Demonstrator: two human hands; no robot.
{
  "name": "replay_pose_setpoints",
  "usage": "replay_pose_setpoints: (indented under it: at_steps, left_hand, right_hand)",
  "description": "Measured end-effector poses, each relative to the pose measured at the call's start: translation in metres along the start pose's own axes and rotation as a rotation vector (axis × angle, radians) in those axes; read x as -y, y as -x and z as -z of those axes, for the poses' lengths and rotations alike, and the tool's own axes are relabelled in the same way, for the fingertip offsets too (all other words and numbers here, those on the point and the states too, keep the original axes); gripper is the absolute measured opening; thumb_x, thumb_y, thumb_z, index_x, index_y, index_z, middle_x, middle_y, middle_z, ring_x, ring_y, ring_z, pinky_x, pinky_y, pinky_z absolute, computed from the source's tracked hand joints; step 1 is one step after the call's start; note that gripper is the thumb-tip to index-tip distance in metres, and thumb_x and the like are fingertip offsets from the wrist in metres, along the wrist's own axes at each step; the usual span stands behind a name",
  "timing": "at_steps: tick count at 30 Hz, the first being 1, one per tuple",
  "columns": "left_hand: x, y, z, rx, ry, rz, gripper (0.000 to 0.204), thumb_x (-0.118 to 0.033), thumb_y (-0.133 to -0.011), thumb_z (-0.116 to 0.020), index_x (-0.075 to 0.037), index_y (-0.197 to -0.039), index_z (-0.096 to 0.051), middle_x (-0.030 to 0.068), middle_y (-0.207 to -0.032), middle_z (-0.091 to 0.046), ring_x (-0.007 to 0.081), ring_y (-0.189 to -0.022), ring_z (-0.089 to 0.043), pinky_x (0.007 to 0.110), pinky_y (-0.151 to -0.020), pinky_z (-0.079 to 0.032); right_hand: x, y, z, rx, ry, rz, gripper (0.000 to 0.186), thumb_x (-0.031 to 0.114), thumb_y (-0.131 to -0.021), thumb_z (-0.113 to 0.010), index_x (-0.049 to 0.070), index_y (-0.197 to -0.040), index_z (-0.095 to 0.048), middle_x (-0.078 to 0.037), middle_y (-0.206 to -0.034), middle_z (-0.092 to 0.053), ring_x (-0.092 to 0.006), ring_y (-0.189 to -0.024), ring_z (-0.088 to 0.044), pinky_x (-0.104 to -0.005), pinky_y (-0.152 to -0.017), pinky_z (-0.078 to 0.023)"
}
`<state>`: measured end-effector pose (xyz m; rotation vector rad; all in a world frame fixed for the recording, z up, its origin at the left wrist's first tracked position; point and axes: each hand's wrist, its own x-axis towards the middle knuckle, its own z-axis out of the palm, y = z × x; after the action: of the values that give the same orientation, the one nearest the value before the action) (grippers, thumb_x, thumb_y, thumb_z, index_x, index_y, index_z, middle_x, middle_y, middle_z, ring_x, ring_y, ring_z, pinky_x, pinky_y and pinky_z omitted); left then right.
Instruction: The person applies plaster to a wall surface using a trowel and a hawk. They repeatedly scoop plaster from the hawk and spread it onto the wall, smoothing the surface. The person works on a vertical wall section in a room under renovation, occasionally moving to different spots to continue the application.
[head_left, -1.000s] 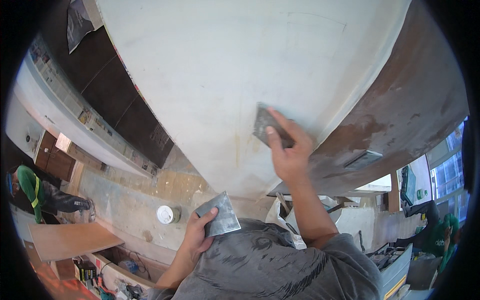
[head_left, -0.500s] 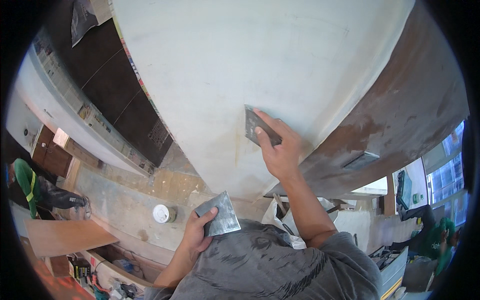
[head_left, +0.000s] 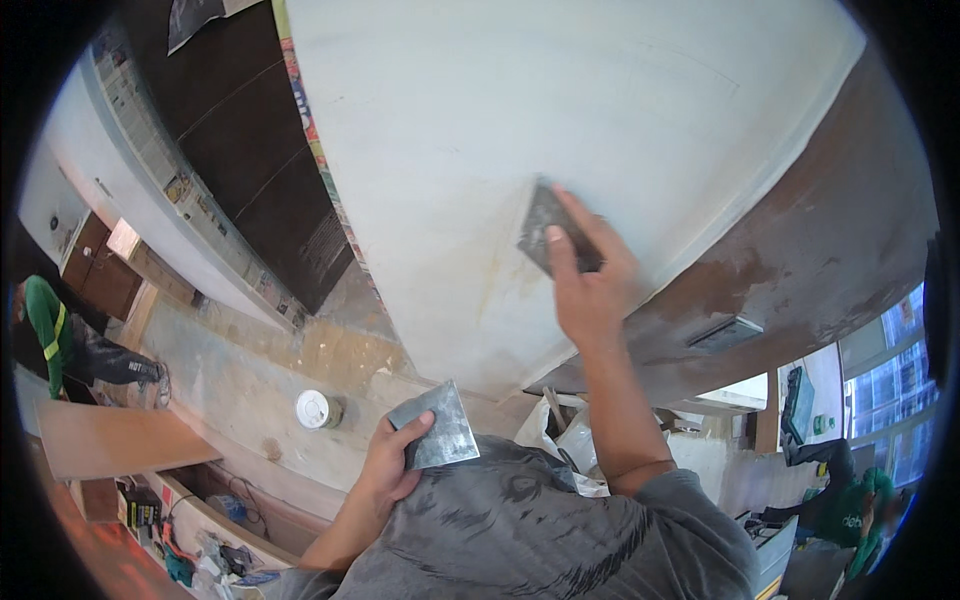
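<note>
My right hand [head_left: 597, 285] grips a dark, flat putty scraper [head_left: 548, 225], thumb on one face and fingers behind. The blade lies against a white wall panel [head_left: 450, 110], where a faint yellowish streak shows below it. In front of my chest, my left hand [head_left: 388, 462] pinches a square metal plate [head_left: 445, 430], smeared grey and white, with the thumb on top. This plate is away from the wall.
A white-lidded tub [head_left: 315, 408] stands on the dusty floor to the left. A brown-stained wall [head_left: 800, 240] with a recessed metal box [head_left: 725, 333] adjoins on the right. People in green work at far left [head_left: 45, 320] and far right [head_left: 850, 510]. A wooden board [head_left: 120, 440] lies lower left.
My right hand has moved the scraper up and to the right over the wall panel, its blade now tilted differently. The left hand keeps the metal plate in nearly the same place.
</note>
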<state>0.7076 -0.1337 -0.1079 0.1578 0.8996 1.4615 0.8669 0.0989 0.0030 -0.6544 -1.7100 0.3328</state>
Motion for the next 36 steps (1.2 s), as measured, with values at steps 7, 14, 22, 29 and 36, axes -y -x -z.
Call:
replay_pose_setpoints:
  at_steps: [7, 14, 22, 29, 36]
  left_hand:
    - [0.002, 0.002, 0.006, -0.015, 0.001, 0.023, 0.033, -0.011, -0.093, -0.072, 0.004, -0.121, -0.062, 0.011, -0.107, -0.071, 0.0209, -0.095, -0.071, 0.036, -0.086, -0.058]
    - [-0.001, 0.005, 0.006, -0.037, 0.02, -0.019, 0.038, -0.011, -0.092, -0.073, 0.001, -0.125, -0.057, 0.0115, -0.107, -0.069, 0.0239, -0.094, -0.071, 0.041, -0.086, -0.06]
    - [-0.008, 0.002, -0.001, 0.029, -0.033, -0.002, 0.036, -0.011, -0.094, -0.071, 0.005, -0.124, -0.06, 0.0123, -0.108, -0.071, 0.0224, -0.096, -0.071, 0.037, -0.088, -0.059]
    - [-0.013, 0.001, 0.006, 0.032, -0.025, -0.004, 0.037, -0.01, -0.093, -0.072, 0.005, -0.124, -0.059, 0.0123, -0.11, -0.07, 0.0229, -0.098, -0.071, 0.039, -0.088, -0.059]
    - [-0.027, 0.013, 0.013, -0.021, -0.054, 0.017, 0.038, -0.009, -0.094, -0.071, 0.005, -0.127, -0.058, 0.0131, -0.111, -0.069, 0.0241, -0.1, -0.07, 0.04, -0.089, -0.058]
  right_hand:
    - [0.015, -0.007, -0.006, 0.131, 0.035, -0.071, 0.039, -0.001, -0.09, -0.066, 0.006, -0.127, -0.071, -0.015, -0.103, -0.074, -0.0197, -0.09, -0.069, -0.0303, -0.082, -0.054]
    - [0.017, -0.043, 0.029, -0.207, 0.026, 0.07, 0.037, 0.0, -0.092, -0.066, 0.002, -0.128, -0.07, -0.012, -0.109, -0.074, -0.0164, -0.096, -0.069, -0.0275, -0.088, -0.054]
    - [0.052, -0.066, 0.014, -0.283, -0.199, -0.043, 0.035, -0.003, -0.093, -0.065, -0.002, -0.128, -0.068, -0.011, -0.123, -0.071, -0.0143, -0.11, -0.063, -0.0285, -0.099, -0.049]
    - [0.051, -0.07, -0.001, -0.405, -0.263, 0.015, 0.037, 0.0, -0.093, -0.064, 0.0, -0.13, -0.067, -0.012, -0.114, -0.073, -0.0154, -0.1, -0.066, -0.0291, -0.09, -0.052]
    - [0.07, -0.078, -0.013, -0.467, -0.291, -0.083, 0.038, 0.0, -0.094, -0.062, -0.002, -0.131, -0.066, -0.013, -0.118, -0.071, -0.015, -0.101, -0.065, -0.0298, -0.091, -0.051]
